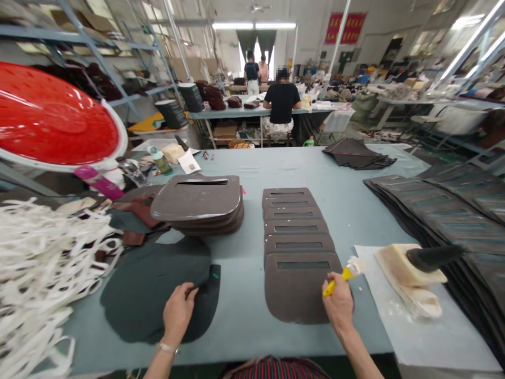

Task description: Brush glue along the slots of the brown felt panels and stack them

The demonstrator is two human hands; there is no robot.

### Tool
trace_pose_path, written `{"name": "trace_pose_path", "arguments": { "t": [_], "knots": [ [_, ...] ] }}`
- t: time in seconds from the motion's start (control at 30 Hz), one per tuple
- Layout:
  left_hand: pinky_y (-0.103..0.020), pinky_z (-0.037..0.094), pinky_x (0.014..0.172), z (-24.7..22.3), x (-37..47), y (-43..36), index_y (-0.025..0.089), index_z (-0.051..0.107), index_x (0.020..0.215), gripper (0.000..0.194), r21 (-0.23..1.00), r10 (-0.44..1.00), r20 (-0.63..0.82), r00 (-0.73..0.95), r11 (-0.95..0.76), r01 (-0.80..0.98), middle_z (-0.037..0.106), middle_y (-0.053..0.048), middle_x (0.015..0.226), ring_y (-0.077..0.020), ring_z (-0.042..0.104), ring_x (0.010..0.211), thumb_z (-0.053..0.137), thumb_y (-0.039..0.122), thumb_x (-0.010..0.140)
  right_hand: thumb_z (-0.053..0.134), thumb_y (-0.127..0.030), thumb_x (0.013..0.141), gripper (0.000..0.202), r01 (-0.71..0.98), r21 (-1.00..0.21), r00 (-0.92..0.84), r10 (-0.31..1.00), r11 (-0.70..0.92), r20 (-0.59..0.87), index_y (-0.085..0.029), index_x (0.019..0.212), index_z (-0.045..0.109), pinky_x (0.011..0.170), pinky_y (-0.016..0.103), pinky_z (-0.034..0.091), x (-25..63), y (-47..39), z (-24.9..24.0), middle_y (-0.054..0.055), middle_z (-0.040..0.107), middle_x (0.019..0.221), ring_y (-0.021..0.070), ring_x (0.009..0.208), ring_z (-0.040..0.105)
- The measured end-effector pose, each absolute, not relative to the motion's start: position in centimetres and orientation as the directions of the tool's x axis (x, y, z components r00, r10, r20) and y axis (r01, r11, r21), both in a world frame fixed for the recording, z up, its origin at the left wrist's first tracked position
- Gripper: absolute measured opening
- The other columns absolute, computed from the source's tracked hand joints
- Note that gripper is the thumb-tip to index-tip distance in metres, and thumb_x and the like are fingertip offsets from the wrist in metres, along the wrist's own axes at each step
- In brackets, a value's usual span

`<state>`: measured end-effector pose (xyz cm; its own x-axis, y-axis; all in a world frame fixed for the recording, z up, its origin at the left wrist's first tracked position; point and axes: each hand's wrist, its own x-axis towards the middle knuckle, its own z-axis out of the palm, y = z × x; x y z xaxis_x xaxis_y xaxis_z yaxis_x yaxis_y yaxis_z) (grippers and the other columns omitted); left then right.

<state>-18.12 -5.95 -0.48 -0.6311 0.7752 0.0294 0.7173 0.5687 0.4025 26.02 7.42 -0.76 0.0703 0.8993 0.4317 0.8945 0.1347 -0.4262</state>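
Note:
My left hand (179,310) is closed in a pinch on the edge of a dark fabric piece (153,284) lying at the left front of the table. A narrow part of that piece bears a small green mark. In my right hand (340,302) is a yellow-handled brush (334,284), its bristles coated white and pointing away to the right. This hand is over the right edge of the nearest brown panel (300,295). Several such panels, each with a rectangular slot, overlap in a row running away from me. A stack of larger brown slotted panels (201,202) stands behind the dark piece.
At the right, a cream container (410,263) with a dark handle-like object rests on a white sheet (437,337). Layered dark panels (445,210) cover the right side. White looped strips (35,263) pile at left. A seated person (282,102) works farther back.

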Motion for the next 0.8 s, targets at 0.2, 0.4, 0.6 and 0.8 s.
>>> {"name": "trace_pose_path", "arguments": {
  "t": [0.2, 0.4, 0.6, 0.8],
  "knots": [
    [-0.03, 0.048, 0.076, 0.9, -10.9, -6.0, 0.021, 0.062, 0.092, 0.033, 0.766, 0.844, -0.124, -0.522, 0.416, 0.491, 0.066, -0.004, 0.089, -0.0186, 0.06, 0.079, 0.05, 0.049, 0.079, 0.047, -0.032, 0.086, 0.011, 0.582, -0.745, -0.302, 0.937, 0.325, 0.174, -0.021, 0.09, 0.047, 0.067, 0.024, 0.04, 12.9, 5.8, 2.2, 0.001, 0.055, 0.081, 0.0146, 0.069, 0.053],
    [-0.042, 0.039, 0.099, 1.5, -8.4, -7.7, 0.02, 0.053, 0.123, 0.047, 0.563, 0.796, -0.01, -0.605, 0.504, 0.655, 0.056, -0.012, 0.125, -0.0262, 0.049, 0.117, 0.045, 0.048, 0.085, 0.046, -0.009, 0.068, 0.021, 0.582, -0.731, -0.474, 0.879, 0.356, 0.051, -0.022, 0.084, 0.042, 0.058, 0.021, 0.033, 6.5, 3.7, 1.7, -0.004, 0.048, 0.07, 0.0125, 0.06, 0.047],
    [-0.044, 0.046, 0.084, -1.1, -14.2, -11.2, 0.003, 0.037, 0.129, 0.069, 0.321, 0.511, -0.102, -0.853, 0.829, 0.458, 0.056, -0.024, 0.114, -0.0355, 0.055, 0.108, 0.047, 0.052, 0.081, 0.038, 0.001, 0.056, 0.038, 0.613, -0.658, -0.519, 0.851, 0.436, 0.08, -0.022, 0.086, 0.043, 0.057, 0.02, 0.027, 7.0, 2.5, 0.8, -0.003, 0.047, 0.073, 0.0113, 0.061, 0.045],
    [-0.04, 0.048, 0.081, 0.0, -12.8, -9.4, 0.016, 0.048, 0.116, 0.057, 0.432, 0.603, -0.381, -0.701, 0.786, 0.441, 0.067, -0.013, 0.093, -0.0307, 0.064, 0.089, 0.032, 0.06, 0.084, 0.039, 0.0, 0.058, 0.037, 0.697, -0.594, -0.413, 0.902, 0.402, 0.125, -0.021, 0.087, 0.046, 0.057, 0.02, 0.029, 10.7, 3.2, 1.3, -0.003, 0.047, 0.072, 0.0111, 0.061, 0.044]
  ]
}}
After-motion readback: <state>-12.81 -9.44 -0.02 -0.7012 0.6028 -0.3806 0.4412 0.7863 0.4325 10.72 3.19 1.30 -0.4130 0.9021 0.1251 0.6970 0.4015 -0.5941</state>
